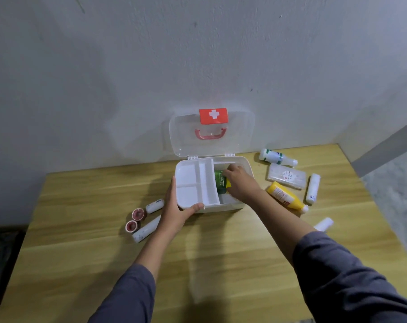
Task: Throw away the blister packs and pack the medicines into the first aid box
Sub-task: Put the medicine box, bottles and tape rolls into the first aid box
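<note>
Grey sleeves fill the bottom of my view, both forearms reaching out over the light wooden table. My left hand grips the front-left corner of the white plastic first aid box, thumb on the front wall and fingers up the left side. A white divided tray insert sits across the left part of the box. The clear lid stands open against the wall, with its red cross label and pink handle facing me.

My right hand is down inside the open right part of the box, fingers closed around a green and yellow medicine package — it sits low in the compartment just beside the tray edge, though I cannot tell whether it rests on the bottom.

Left of the box lie two round red tape rolls, a short white bandage roll and a longer white wrapped roll. Right of it lie a white bottle with green bands, a clear flat plastic case, a yellow bottle on its side, a white wrapped roll and, nearer me, a blurred white item — possibly another small bottle.
</note>
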Demonstrator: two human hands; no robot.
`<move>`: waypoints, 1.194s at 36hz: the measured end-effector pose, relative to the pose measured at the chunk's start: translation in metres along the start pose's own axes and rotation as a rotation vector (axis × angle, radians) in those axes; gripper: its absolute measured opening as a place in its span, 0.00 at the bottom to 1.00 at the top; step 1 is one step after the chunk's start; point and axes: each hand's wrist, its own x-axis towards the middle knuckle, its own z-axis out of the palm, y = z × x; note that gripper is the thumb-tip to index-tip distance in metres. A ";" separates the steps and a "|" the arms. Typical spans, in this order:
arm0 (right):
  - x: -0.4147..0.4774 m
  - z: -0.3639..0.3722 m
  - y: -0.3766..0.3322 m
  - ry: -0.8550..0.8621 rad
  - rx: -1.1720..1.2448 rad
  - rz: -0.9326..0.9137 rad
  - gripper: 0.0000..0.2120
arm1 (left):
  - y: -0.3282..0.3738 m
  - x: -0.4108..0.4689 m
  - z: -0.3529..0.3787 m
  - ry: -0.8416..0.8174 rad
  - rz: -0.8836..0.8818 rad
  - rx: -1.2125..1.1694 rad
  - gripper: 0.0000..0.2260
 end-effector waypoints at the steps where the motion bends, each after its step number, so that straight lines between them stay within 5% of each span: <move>1: 0.002 0.002 -0.002 0.002 0.032 -0.005 0.23 | 0.000 0.000 0.000 0.002 0.005 -0.003 0.47; 10: -0.005 0.011 -0.010 0.228 0.233 0.233 0.25 | 0.001 -0.002 0.000 0.010 0.001 -0.008 0.48; 17: 0.000 0.012 -0.020 0.174 0.561 0.468 0.22 | 0.001 -0.003 0.000 -0.010 -0.029 -0.010 0.52; 24: 0.006 0.014 -0.021 0.121 0.734 0.442 0.23 | 0.004 -0.002 0.000 -0.010 -0.019 -0.004 0.51; 34: 0.008 0.008 -0.019 0.098 0.680 0.351 0.22 | 0.010 -0.005 0.000 -0.019 -0.034 -0.031 0.51; 43: -0.021 -0.042 0.029 0.406 0.917 0.170 0.18 | 0.013 -0.007 0.004 0.010 -0.082 -0.048 0.47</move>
